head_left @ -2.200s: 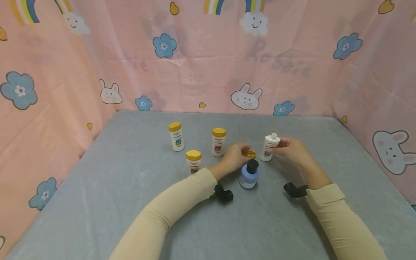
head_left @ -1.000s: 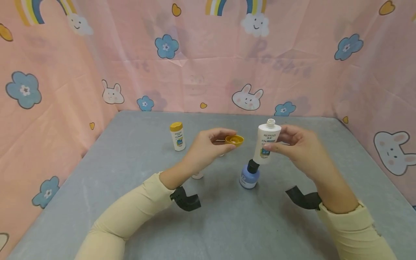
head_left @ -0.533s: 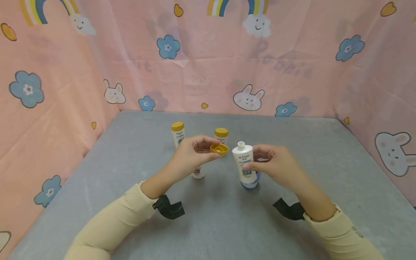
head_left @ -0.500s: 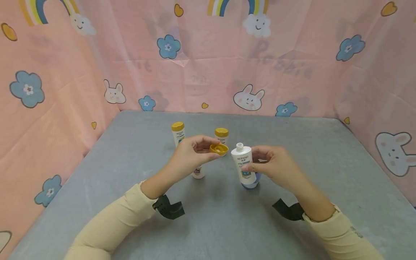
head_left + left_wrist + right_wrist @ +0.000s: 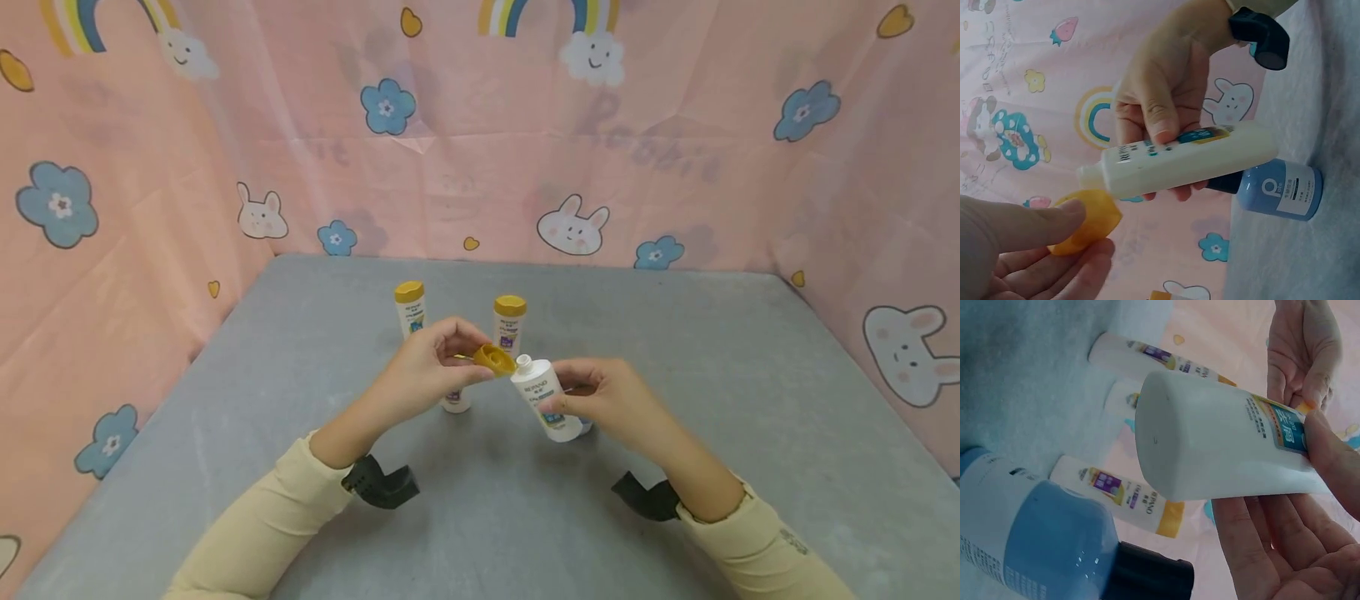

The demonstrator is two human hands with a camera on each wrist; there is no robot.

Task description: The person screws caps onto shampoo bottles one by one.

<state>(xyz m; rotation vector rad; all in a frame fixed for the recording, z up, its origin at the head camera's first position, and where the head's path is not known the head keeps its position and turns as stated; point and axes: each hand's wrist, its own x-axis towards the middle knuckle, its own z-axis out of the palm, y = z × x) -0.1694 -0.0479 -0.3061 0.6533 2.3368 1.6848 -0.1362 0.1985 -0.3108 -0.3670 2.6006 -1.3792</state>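
My left hand (image 5: 416,375) pinches a gold bottle cap (image 5: 495,360) between thumb and fingers, its hollow side tilted toward the right. Gripped by my right hand (image 5: 618,404) is a white shampoo-style bottle (image 5: 534,385) with a bare neck. The bottle leans left in the air, its neck right at the cap's rim. In the left wrist view, the bottle neck (image 5: 1090,175) overlaps the top of the cap. A blue bottle (image 5: 1282,189) with a black lid stands below the right hand and is mostly hidden in the head view.
Two gold-capped white bottles stand farther back, one at left (image 5: 410,304) and one near the middle (image 5: 510,325). A third bottle (image 5: 455,402) is partly hidden behind the left hand. Grey cloth covers the table (image 5: 480,533), and a pink patterned curtain (image 5: 450,150) hangs behind.
The white bottle and gold cap have come up off the table and moved left. Over the last half second the bottle has tilted left, its neck meeting the cap, which has tipped toward it.
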